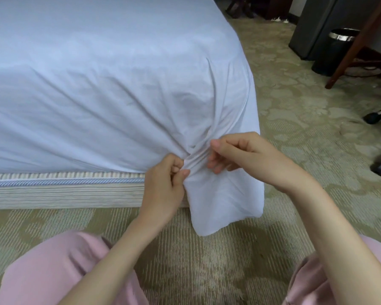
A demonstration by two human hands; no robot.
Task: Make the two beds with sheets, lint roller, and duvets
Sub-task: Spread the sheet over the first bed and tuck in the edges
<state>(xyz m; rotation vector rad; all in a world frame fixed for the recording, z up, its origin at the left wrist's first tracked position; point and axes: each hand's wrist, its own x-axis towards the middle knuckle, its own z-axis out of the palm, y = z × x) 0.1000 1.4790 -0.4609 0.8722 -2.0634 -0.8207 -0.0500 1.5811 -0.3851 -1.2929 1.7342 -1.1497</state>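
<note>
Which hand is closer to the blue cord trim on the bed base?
Left. The left hand grips the bunched sheet right at the end of the blue cord trim; the right hand pinches the sheet beyond the bunch, farther away.

The left hand (165,183) pinches the sheet (141,106), fingers curled. The right hand (240,155), at its two o'clock, pinches likewise.

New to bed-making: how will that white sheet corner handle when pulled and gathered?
Probably floppy: the sheet bunches into tight folds between the left hand and right hand, and its tail hangs limp toward the carpet. Likely light: fingers alone pinch it.
</note>
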